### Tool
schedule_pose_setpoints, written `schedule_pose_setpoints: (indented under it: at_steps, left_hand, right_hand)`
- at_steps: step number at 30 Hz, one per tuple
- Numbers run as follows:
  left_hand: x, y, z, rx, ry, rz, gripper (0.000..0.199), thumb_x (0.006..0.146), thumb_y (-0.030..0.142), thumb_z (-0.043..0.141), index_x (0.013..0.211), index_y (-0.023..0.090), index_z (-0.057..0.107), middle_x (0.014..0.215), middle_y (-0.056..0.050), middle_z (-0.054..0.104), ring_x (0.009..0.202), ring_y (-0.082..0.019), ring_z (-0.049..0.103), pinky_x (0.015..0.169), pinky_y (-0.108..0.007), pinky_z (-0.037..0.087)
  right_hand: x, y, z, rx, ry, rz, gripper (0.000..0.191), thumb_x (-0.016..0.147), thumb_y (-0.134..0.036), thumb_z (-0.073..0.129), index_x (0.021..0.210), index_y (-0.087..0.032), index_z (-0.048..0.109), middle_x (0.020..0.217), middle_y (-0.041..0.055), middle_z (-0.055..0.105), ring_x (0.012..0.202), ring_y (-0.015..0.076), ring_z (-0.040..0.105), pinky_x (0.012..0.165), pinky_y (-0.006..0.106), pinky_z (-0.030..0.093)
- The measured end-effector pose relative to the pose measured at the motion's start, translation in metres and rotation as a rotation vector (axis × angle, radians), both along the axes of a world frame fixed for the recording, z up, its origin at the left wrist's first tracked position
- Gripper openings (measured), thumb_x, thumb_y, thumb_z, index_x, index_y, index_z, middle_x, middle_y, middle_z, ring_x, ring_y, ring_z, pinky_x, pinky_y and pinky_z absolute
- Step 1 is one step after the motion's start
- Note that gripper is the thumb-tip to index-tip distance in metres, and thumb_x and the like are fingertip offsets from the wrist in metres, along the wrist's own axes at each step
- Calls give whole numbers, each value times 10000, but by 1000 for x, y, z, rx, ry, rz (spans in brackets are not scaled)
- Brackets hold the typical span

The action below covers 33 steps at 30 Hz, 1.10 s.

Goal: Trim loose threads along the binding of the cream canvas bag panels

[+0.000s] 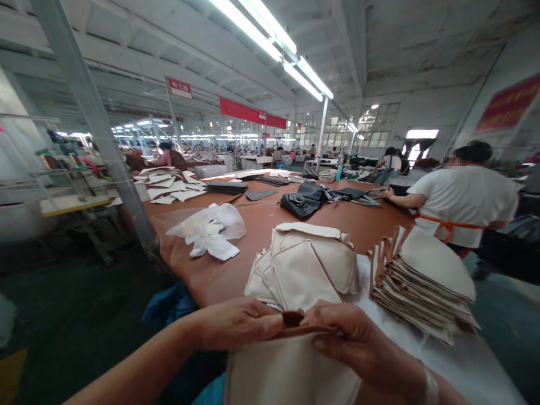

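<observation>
Between my two hands hangs a cream bag panel (291, 365) with a brown edge along its top, close to my body. My left hand (238, 323) is closed on the brown edge at its left part, thumb on top. My right hand (354, 334) pinches the same edge further right, its thumb on the cream face. A small gap in the brown edge shows between the hands. Just beyond lie several cream sewn pieces (304, 267) with brown trim, heaped together. The panel's lower part runs out of view.
A tall stack of cream panels (434, 270) stands at the right on white sheeting. A plastic bag (211, 225) with white pieces lies on the brown tabletop (261, 216). Black bags (307, 199) lie further back. A co-worker (459, 191) in a white shirt stands at the right edge.
</observation>
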<state>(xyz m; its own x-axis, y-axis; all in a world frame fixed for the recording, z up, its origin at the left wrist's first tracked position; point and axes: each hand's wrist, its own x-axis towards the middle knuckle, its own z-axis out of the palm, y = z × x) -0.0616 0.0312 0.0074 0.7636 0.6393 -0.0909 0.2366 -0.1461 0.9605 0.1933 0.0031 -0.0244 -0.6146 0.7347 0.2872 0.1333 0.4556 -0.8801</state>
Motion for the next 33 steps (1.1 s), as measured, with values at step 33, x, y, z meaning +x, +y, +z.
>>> schedule_pose_setpoints:
  at_steps: [33]
  left_hand:
    - [44,-43,-1,-370,-69,154,370,623,327,874,763,146,583,645,66,506,567,-63,370,497,-178,260]
  right_hand:
    - [-14,-28,-25,-493,516,190,195,888,-345,675,893,-180,571,943,40,562,866,169,530,788,290,435]
